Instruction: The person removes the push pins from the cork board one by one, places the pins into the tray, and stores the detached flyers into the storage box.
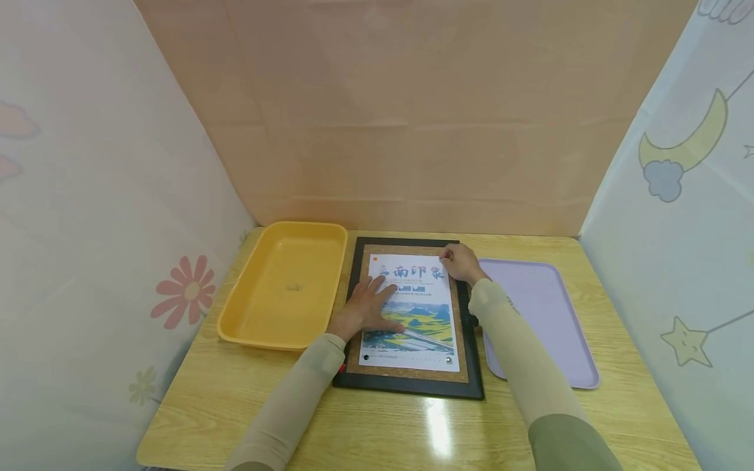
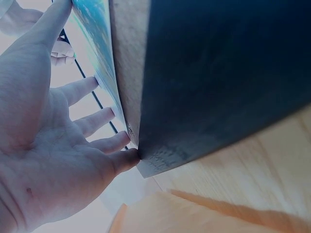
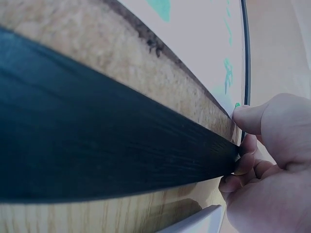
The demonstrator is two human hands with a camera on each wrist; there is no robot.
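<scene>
from the head view, the left hand (image 1: 366, 309) lies flat with fingers spread on the poster (image 1: 410, 313), a glossy printed sheet lying on a cork board (image 1: 461, 330) with a black wooden frame, on the wood-grain table (image 1: 377, 425). the right hand (image 1: 461, 263) curls at the poster's top right corner, fingertips pinching there (what exactly it pinches is too small to tell). a yellow plastic tray (image 1: 283, 288) sits left, a flat lilac tray (image 1: 548, 320) right.

left wrist view: straight fingers (image 2: 92, 121) pressing the sheet.

right wrist view: curled fingers (image 3: 248, 119) at the grainy cork edge.
</scene>
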